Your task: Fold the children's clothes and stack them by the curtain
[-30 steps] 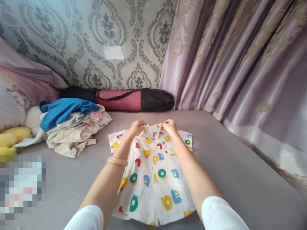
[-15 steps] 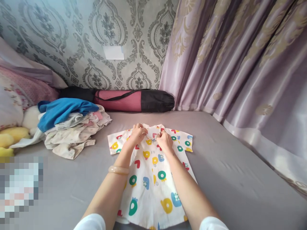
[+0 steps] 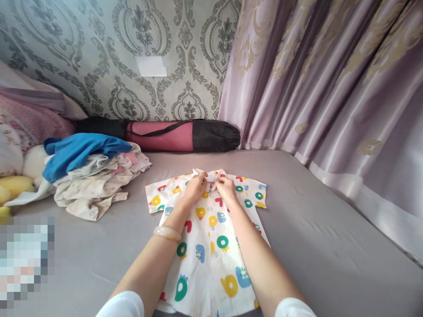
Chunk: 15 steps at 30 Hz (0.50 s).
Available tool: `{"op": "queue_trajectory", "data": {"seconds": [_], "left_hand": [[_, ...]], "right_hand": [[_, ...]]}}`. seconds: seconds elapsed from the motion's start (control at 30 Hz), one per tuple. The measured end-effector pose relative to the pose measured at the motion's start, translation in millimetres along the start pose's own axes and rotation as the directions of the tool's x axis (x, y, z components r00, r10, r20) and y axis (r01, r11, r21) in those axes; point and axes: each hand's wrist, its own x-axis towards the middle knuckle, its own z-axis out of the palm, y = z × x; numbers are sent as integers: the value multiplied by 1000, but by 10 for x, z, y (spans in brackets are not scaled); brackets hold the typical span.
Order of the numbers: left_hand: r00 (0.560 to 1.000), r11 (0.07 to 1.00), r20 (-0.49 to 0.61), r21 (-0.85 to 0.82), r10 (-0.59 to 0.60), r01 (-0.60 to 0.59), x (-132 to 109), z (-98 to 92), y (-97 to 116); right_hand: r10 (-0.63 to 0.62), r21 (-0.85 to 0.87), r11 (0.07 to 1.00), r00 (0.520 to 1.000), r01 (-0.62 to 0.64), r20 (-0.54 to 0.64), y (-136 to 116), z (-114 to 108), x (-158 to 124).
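As the shirt (image 3: 211,259) lies flat, both hands (image 3: 195,187) (image 3: 226,188) pinch its collar (image 3: 202,172).

The left hand (image 3: 196,187) and right hand (image 3: 225,187) now sit nearly knuckle to knuckle at the middle of the printed shirt (image 3: 211,246). Their fingers curl onto the fabric just below the collar (image 3: 211,175). A second ago they are well apart, one at each end of that collar, and half a second ago already closing in. The collar, raised between them before, now lies flatter. The short sleeve (image 3: 158,199) on the left side spreads out wider over the bed. The head camera leans in slightly, so less of the person's white sleeves shows.
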Motion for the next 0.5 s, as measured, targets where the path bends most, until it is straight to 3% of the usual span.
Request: {"op": "queue_trajectory", "data": {"seconds": [0.17,0.33,0.4,0.5], "left_hand": [[997,993,-2,89,83,-82,40,88,-51],[1000,991,-1,133,24,-24,46,108,-13],[1000,997,-18,82,-7,8,34,93,28],[991,982,-46,-154,-122,114,28,67,83]], "right_hand": [[30,78,996,999,-32,17,-11,38,54],[46,132,990,997,-53,56,-45,14,85],[59,191,979,995,-74,86,-55,2,93],[94,324,935,982,-143,162,-77,-21,87]]}}
